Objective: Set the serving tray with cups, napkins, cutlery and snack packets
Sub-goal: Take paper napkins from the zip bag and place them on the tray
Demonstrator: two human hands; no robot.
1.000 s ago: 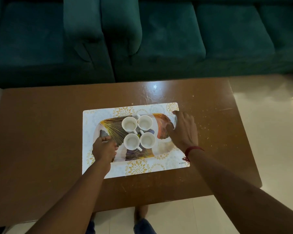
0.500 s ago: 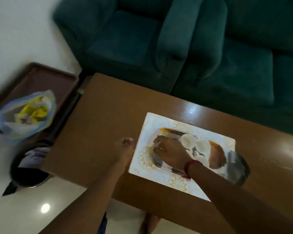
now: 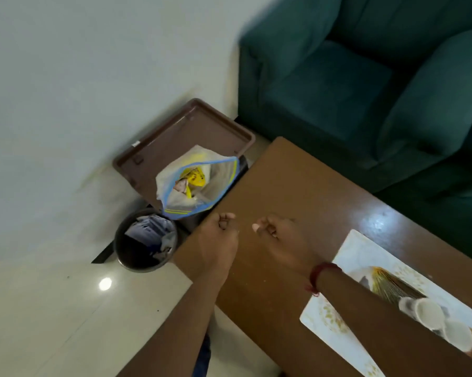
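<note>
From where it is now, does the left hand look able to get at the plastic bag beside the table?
Probably yes. The left hand hovers at the table corner, and the plastic bag sits open just beyond on the brown tray, with nothing between them.

Teal sofa (image 3: 365, 77), brown table (image 3: 297, 200), dark bin (image 3: 145, 240) perhaps holding cloth.

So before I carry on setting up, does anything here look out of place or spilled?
Nothing spilled. The cups stand upright on the tray. Only the plastic bag looks odd, gaping open on a brown tray beside the table.
</note>
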